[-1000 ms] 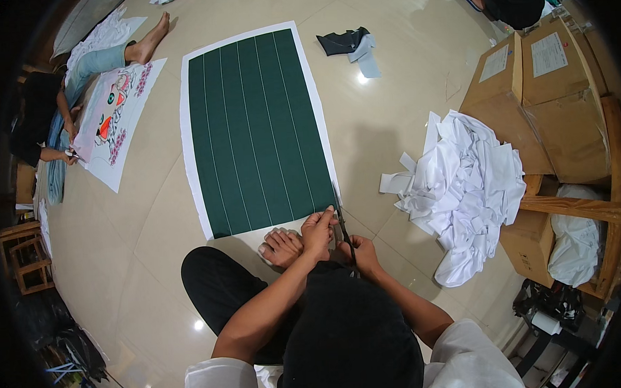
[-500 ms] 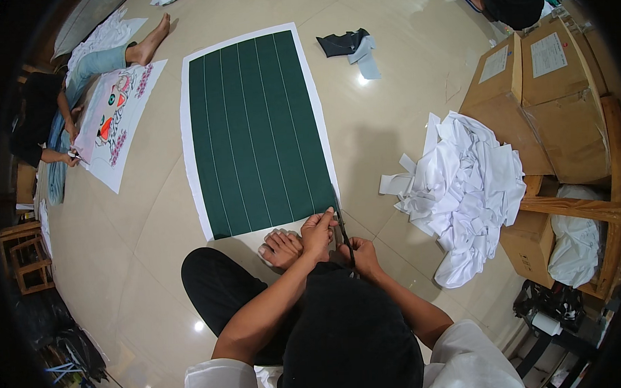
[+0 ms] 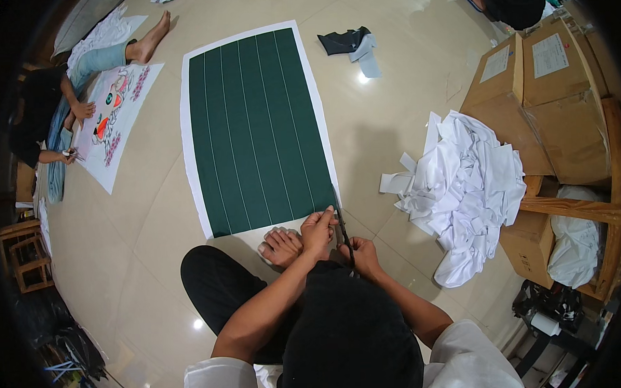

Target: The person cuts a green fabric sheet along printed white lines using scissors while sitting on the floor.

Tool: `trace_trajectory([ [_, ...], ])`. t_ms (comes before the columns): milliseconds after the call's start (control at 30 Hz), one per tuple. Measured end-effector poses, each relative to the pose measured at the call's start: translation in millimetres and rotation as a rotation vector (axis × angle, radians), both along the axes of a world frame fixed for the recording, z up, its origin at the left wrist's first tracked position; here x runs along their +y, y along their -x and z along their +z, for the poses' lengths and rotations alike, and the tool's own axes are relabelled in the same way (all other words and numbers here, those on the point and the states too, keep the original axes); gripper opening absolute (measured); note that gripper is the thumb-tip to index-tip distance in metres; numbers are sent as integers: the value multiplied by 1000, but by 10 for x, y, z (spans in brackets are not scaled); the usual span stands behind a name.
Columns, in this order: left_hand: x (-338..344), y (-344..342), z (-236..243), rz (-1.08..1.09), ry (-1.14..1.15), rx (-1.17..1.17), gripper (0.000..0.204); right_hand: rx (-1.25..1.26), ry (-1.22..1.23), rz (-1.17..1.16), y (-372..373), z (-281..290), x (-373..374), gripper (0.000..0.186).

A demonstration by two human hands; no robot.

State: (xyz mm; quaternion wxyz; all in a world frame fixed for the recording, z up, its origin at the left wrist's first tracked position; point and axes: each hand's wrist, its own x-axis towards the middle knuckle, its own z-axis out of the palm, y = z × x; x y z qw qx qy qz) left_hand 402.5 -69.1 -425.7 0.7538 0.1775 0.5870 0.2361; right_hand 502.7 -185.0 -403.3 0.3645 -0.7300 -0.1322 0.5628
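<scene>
A large dark green cloth (image 3: 257, 127) with thin pale lines and a white border lies flat on the floor in front of me. At its near right corner my left hand (image 3: 317, 231) pinches the edge between closed fingers. My right hand (image 3: 362, 255) grips a pair of dark scissors (image 3: 343, 228), with the blades pointing away from me along the cloth's right white border. The blade tips lie at the cloth's edge. Beside my left hand, a bare foot (image 3: 282, 247) rests close to the cloth's near edge.
White fabric scraps (image 3: 461, 195) are heaped at the right, before stacked cardboard boxes (image 3: 564, 110) and a wooden frame (image 3: 574, 207). Dark and grey scraps (image 3: 350, 45) lie beyond the cloth. At the far left, a co-worker (image 3: 41, 114) holds scissors over a printed cloth (image 3: 104, 170).
My hands and scissors stay nearly in place. At the left, the co-worker's one hand has moved up onto the printed cloth, away from their scissors, and that cloth has shifted slightly.
</scene>
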Motion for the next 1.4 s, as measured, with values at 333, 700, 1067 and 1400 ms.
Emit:
trace_trajectory([
  [333, 31, -7, -7, 61, 30, -46, 28, 0, -9, -23, -9, -135, 63, 26],
  [700, 55, 13, -35, 41, 7, -72, 30, 46, -34, -65, -36, -143, 259, 27],
  [1067, 76, 30, -43, 20, 10, -87, 29, 49, -2, -87, -25, -45, 339, 25],
  [1400, 74, -24, -84, 45, 16, -71, 27, 46, -18, -100, -38, -127, 310, 24],
])
